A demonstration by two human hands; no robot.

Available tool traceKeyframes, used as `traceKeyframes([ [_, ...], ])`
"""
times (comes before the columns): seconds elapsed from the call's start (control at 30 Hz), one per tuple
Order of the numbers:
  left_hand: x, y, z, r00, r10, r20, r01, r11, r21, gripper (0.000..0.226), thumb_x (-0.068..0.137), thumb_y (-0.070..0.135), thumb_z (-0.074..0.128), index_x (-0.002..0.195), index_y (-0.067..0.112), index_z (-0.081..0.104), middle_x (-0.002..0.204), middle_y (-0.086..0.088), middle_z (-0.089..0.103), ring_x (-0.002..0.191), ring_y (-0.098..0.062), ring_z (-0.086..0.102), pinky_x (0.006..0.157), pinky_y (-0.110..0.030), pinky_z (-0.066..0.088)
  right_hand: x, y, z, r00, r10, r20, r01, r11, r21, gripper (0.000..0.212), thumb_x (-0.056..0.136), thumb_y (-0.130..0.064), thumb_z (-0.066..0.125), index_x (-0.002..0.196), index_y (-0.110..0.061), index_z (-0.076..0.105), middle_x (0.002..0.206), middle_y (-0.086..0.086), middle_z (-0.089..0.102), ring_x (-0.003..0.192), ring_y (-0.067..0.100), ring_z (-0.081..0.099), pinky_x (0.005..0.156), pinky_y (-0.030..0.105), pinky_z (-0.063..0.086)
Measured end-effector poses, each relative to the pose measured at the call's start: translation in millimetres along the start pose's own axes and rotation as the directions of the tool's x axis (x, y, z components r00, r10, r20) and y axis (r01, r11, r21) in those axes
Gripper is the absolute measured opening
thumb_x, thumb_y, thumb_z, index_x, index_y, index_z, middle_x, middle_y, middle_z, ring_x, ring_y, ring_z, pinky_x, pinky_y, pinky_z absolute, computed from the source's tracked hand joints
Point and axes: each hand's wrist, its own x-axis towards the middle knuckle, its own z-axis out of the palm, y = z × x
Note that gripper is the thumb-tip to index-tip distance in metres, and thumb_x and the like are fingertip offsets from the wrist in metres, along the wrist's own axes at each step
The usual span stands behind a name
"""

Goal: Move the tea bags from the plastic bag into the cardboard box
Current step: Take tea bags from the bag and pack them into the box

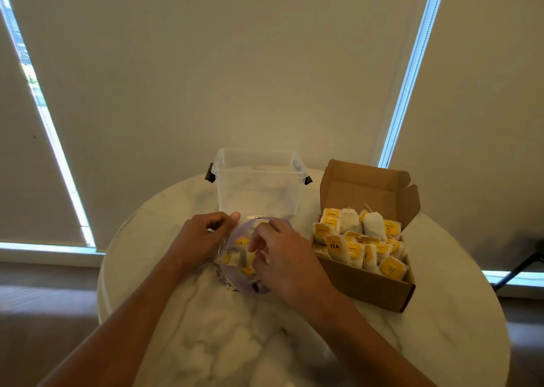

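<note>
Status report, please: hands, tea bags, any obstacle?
Left hand holds bag rim. Right hand at bag mouth, grip unclear. Tea bags in bag; box part full. Tub behind, not blocking.

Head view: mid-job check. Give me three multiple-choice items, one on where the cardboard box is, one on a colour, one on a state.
1. Where does the cardboard box stand relative to the plastic bag?
A. on its left
B. on its right
C. under it

2. What colour are the labels of the tea bags in the box?
A. yellow
B. green
C. red

3. How is the box's lid?
A. shut
B. taped down
C. open, standing up

Answers: B, the box sits to the bag's right. A, every label that shows is yellow. C, the lid stands upright behind the tea bags.
</note>
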Motion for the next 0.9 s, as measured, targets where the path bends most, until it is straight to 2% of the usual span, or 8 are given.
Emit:
traceKeyframes([
  [0.13,0,1,0,1.000,-0.001,-0.001,0.001,1.000,0.014,0.052,0.106,0.059,0.057,0.075,0.022,0.074,0.061,0.008,0.059,0.056,-0.002,0.047,0.057,-0.016,0.038,-3,4,-6,0.998,0.058,-0.038,-0.049,0.979,0.197,0.018,0.085,-0.011,0.074,0.093,-0.026,0.068,0.105,-0.014,0.056,0.085,0.008,0.063,0.076,0.022,0.057],
  [0.27,1,-1,0,1.000,-0.007,-0.001,0.007,0.999,0.036,0.053,0.105,0.063,0.056,0.088,0.018,0.080,0.077,-0.002,0.073,0.063,-0.002,0.055,0.066,-0.025,0.046,-5,9,1,0.990,0.098,0.099,-0.103,0.994,0.044,0.026,0.094,-0.023,0.073,0.119,-0.027,0.066,0.126,-0.008,0.051,0.103,0.008,0.061,0.089,0.029,0.058],
  [0.4,1,-1,0,1.000,-0.024,0.009,0.024,0.999,0.036,0.053,0.105,0.065,0.055,0.092,0.023,0.083,0.081,0.004,0.078,0.071,-0.006,0.065,0.072,-0.028,0.052,-2,3,6,0.976,0.122,0.181,-0.111,0.991,-0.068,0.044,0.098,-0.028,0.069,0.140,-0.024,0.058,0.137,-0.001,0.057,0.123,0.021,0.056,0.103,0.037,0.051],
  [0.5,0,1,0,1.000,-0.025,0.004,0.025,0.999,0.020,0.050,0.105,0.062,0.056,0.090,0.023,0.083,0.078,0.007,0.076,0.067,-0.001,0.060,0.067,-0.022,0.048,-2,3,7,0.985,0.106,0.139,-0.102,0.994,-0.036,0.039,0.094,-0.019,0.073,0.131,-0.026,0.061,0.124,-0.003,0.067,0.112,0.018,0.063,0.096,0.037,0.055],
  [0.63,-1,6,0,1.000,-0.018,0.000,0.018,1.000,0.001,0.047,0.106,0.057,0.058,0.074,0.029,0.077,0.062,0.013,0.064,0.059,0.000,0.052,0.059,-0.015,0.041,-7,0,0,0.993,0.098,-0.063,-0.087,0.984,0.156,0.022,0.089,-0.022,0.072,0.106,-0.032,0.063,0.099,-0.014,0.066,0.088,0.008,0.065,0.076,0.030,0.058],
  [0.73,-2,8,0,1.000,-0.003,0.006,0.003,1.000,0.010,0.048,0.107,0.054,0.057,0.065,0.038,0.072,0.056,0.016,0.060,0.055,0.001,0.050,0.057,-0.015,0.041,-12,-3,-12,0.988,0.096,-0.118,-0.051,0.941,0.334,0.014,0.089,-0.022,0.075,0.097,-0.029,0.065,0.097,-0.015,0.065,0.089,0.010,0.066,0.070,0.025,0.059],
  [0.8,-2,6,-2,1.000,0.002,0.004,-0.002,1.000,0.020,0.045,0.107,0.055,0.056,0.071,0.038,0.077,0.061,0.015,0.067,0.056,0.002,0.054,0.058,-0.015,0.042,-16,-3,-21,0.989,0.088,-0.122,-0.028,0.904,0.428,0.009,0.091,-0.022,0.077,0.095,-0.026,0.070,0.098,-0.015,0.066,0.094,0.009,0.067,0.072,0.021,0.060],
  [0.9,0,0,-3,1.000,0.002,-0.003,-0.002,1.000,0.025,0.045,0.105,0.061,0.056,0.083,0.031,0.081,0.071,0.009,0.075,0.063,-0.004,0.063,0.068,-0.030,0.051,-18,2,-38,0.978,0.113,-0.177,-0.003,0.849,0.529,0.007,0.092,-0.022,0.077,0.097,-0.027,0.075,0.101,-0.013,0.071,0.097,0.009,0.070,0.077,0.025,0.062],
])
